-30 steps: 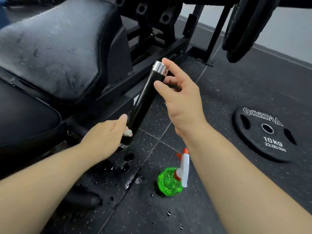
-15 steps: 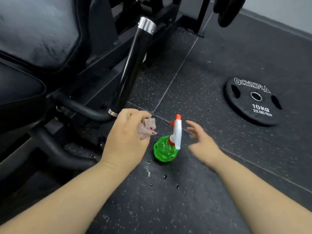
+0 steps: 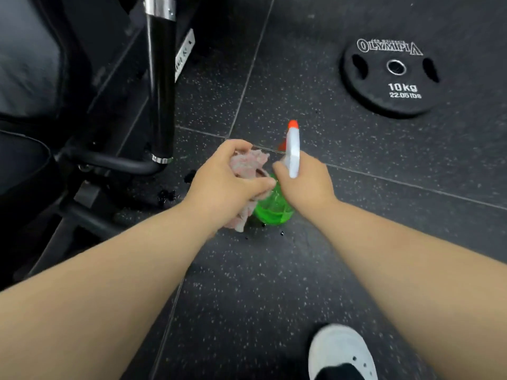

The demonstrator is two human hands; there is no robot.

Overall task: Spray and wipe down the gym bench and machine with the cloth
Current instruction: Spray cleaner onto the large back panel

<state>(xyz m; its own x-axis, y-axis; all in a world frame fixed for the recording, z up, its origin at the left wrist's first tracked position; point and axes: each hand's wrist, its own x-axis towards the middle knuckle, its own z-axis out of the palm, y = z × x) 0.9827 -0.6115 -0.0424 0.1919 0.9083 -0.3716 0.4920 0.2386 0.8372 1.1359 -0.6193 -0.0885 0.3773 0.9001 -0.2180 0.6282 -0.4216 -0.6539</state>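
My left hand [image 3: 223, 185] grips a crumpled pink cloth [image 3: 248, 165], part of which hangs down below the fist. Right beside it, my right hand [image 3: 304, 182] is wrapped round the neck of a green spray bottle [image 3: 271, 208] with a white and orange trigger head [image 3: 292, 149]; the bottle stands on the rubber floor. The machine's black handle bar [image 3: 160, 86] with chrome ends rises just left of my hands. The black padded bench [image 3: 27, 64] fills the upper left corner.
A black 10 kg weight plate [image 3: 389, 75] lies flat on the floor at the upper right. Dark wet drops [image 3: 166, 196] spot the floor near the machine's frame [image 3: 109, 163]. My white shoe [image 3: 341, 352] shows at the bottom edge.
Both hands left the handle bar and dropped to the floor. My right hand reached the spray bottle and closed round its neck. My left hand brought the cloth down beside it.
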